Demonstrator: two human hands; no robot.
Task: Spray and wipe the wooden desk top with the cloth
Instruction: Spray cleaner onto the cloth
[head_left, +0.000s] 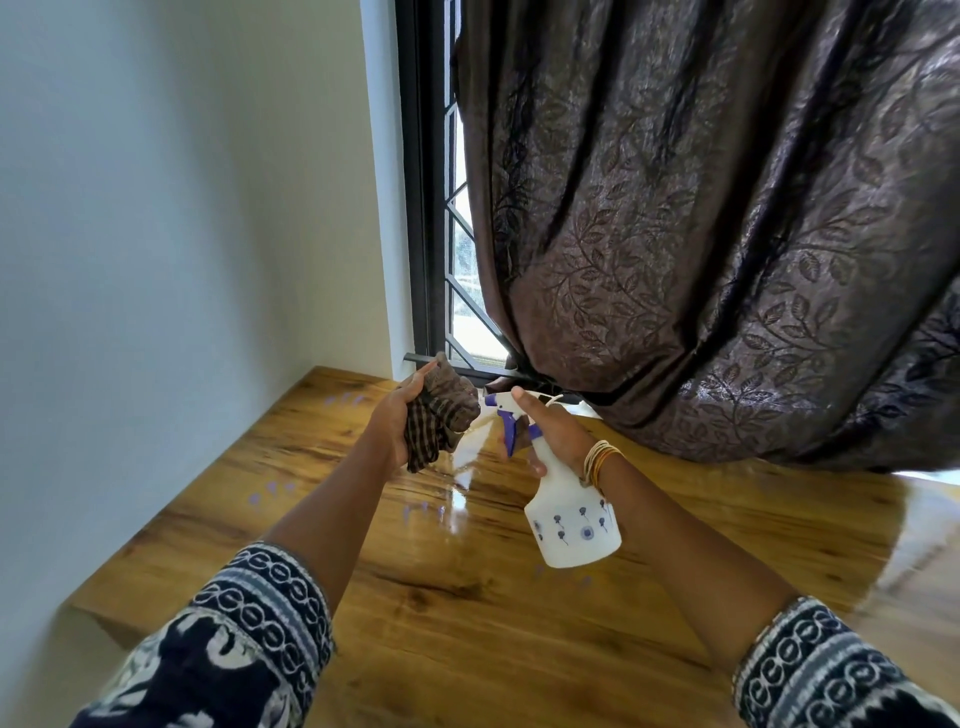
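Left hand (400, 421) grips the bunched cloth (441, 415) above the tabletop (467, 623), just left of the spray bottle (566, 509). Right hand (550, 431) holds the bottle's neck, nozzle pointing left toward the cloth, base tilted toward me.
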